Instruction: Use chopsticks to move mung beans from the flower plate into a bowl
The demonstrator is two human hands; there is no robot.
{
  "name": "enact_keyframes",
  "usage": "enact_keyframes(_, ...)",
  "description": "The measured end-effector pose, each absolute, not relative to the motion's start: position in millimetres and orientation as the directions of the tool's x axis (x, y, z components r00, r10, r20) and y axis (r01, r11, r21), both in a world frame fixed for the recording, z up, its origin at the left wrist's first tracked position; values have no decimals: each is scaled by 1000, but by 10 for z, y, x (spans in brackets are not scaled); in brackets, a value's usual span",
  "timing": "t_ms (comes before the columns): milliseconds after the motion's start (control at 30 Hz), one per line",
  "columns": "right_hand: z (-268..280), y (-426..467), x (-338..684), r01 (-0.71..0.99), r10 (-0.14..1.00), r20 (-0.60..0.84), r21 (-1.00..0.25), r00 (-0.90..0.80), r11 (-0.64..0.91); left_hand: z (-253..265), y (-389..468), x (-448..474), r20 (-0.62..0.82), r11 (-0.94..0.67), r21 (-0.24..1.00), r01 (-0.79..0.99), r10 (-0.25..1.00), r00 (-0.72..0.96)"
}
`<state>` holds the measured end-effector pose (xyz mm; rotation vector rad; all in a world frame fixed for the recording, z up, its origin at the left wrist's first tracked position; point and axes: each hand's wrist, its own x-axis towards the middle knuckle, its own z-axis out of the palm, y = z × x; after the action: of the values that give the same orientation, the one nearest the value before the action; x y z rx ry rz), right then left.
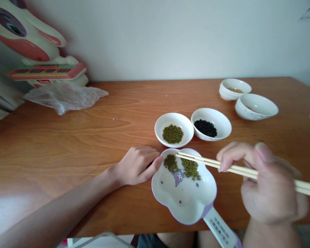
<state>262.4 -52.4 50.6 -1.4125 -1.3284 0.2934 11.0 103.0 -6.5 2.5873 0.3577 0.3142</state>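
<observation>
Left hand [138, 166] holds flower-shaped dish [189, 199]; right hand [270, 184] grips chopsticks [236, 169]; work looks unfinished, mung beans [191, 168] in dish and bowl [170, 120] beyond.

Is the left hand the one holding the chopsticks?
No, the right hand grips the chopsticks, while the left hand touches the rim of the flower-shaped scoop.
</observation>
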Motion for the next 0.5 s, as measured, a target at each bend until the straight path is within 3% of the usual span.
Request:
enact_keyframes(100, 449, -476, 2667, 540, 653, 637, -746, 409, 390, -61, 1035, 118, 167, -840, 513, 179, 302, 939)
enact_keyframes(167, 450, -441, 2643, 502, 595, 622, -776, 509, 382, -58, 1035, 120, 170, -842, 509, 178, 302, 938)
enact_keyframes(300, 552, -429, 2510, 372, 675, 397, -908, 622, 191, -56, 1029, 118, 164, -844, 504, 185, 304, 939)
enact_keyframes(500, 696, -587, 2525, 338, 737, 400, -909, 544, 243, -54, 1025, 117, 165, -846, 499, 189, 306, 938)
